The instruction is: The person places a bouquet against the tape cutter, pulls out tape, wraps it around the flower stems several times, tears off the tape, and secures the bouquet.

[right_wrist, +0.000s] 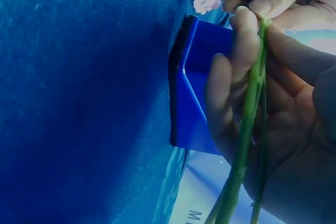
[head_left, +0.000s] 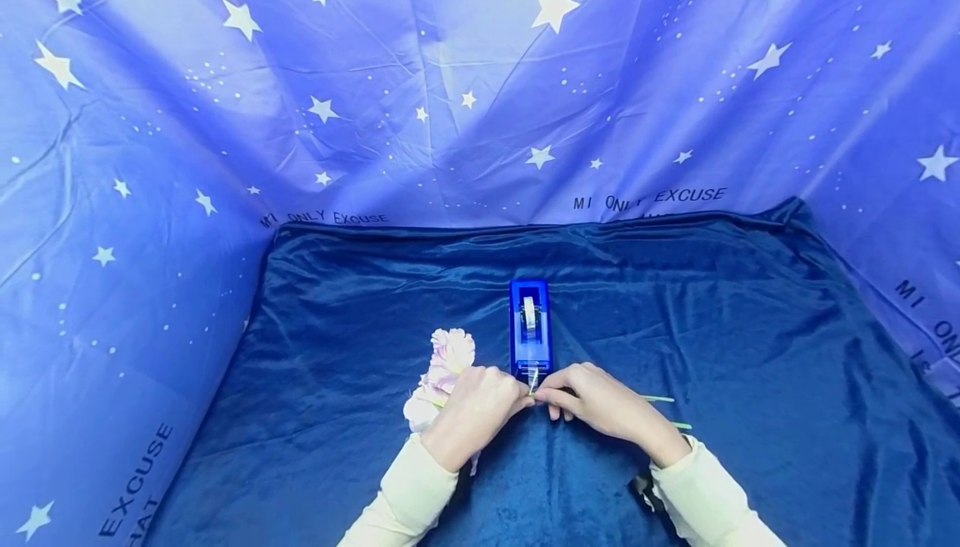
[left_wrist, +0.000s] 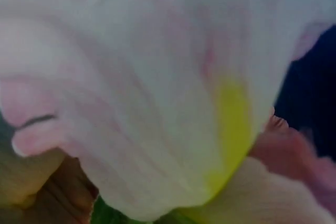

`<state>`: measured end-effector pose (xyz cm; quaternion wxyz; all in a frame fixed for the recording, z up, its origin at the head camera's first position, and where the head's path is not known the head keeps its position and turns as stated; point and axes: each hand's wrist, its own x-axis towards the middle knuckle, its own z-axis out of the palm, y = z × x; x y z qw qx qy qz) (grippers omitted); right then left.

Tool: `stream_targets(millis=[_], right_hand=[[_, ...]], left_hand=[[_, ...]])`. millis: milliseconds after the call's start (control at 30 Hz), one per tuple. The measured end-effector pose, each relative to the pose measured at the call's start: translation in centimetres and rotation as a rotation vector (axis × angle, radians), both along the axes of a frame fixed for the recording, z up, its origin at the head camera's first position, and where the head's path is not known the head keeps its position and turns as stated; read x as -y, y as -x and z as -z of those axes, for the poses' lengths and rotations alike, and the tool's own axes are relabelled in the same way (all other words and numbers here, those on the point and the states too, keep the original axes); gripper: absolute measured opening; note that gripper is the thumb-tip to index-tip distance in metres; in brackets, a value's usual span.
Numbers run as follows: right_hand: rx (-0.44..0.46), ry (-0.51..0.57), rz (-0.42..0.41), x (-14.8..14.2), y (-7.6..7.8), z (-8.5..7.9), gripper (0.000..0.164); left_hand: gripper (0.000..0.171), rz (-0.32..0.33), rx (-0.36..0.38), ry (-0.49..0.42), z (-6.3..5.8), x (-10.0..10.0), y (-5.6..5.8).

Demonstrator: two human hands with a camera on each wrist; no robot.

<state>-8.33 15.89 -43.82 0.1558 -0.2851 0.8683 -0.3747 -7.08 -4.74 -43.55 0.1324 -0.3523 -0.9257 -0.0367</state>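
Observation:
Pink-and-white artificial flowers [head_left: 450,351] lie beneath and beside my left hand [head_left: 476,405], which grips their green stems just below the blooms. A large petal [left_wrist: 157,103] fills most of the left wrist view. Close against the left fingertips, my right hand [head_left: 600,401] pinches the green stems [right_wrist: 244,124] between thumb and fingers; they run on past its palm. A blue tape dispenser [head_left: 534,349] stands just beyond both hands. From its front edge a short strip of clear tape [head_left: 533,378] reaches to the fingertips. The tape's end is hidden there.
Dark blue velvety cloth [head_left: 337,363] covers the table, with folds and wrinkles. A blue star-printed curtain [head_left: 420,72] rises behind it and along both sides. A small dark object [head_left: 642,489] shows partly beneath the right sleeve [head_left: 705,489]; its kind is unclear.

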Motion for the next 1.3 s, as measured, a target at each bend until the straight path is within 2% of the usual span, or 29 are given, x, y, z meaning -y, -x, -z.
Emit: stream_targets(millis=[133, 300, 767, 1067, 1300], right_hand=[[0.011, 0.025, 0.007, 0.03, 0.07, 0.11, 0.030], [-0.015, 0.035, 0.022, 0.16, 0.04, 0.34, 0.030], [-0.070, 0.067, 0.051, 0.04, -0.02, 0.32, 0.019], [-0.200, 0.095, 0.067, 0.27, 0.00, 0.52, 0.011], [-0.192, 0.095, 0.073, 0.22, 0.03, 0.67, 0.010]], left_hand=[[0.029, 0.006, 0.038, -0.022, -0.03, 0.07, 0.03], [0.028, 0.010, 0.046, -0.031, -0.01, 0.13, 0.08], [0.024, -0.021, -0.012, 0.028, -0.43, -0.22, -0.19], [0.021, -0.062, -0.051, 0.033, -0.37, -0.48, -0.13], [0.022, -0.064, -0.049, 0.039, -0.51, -0.54, -0.20]])
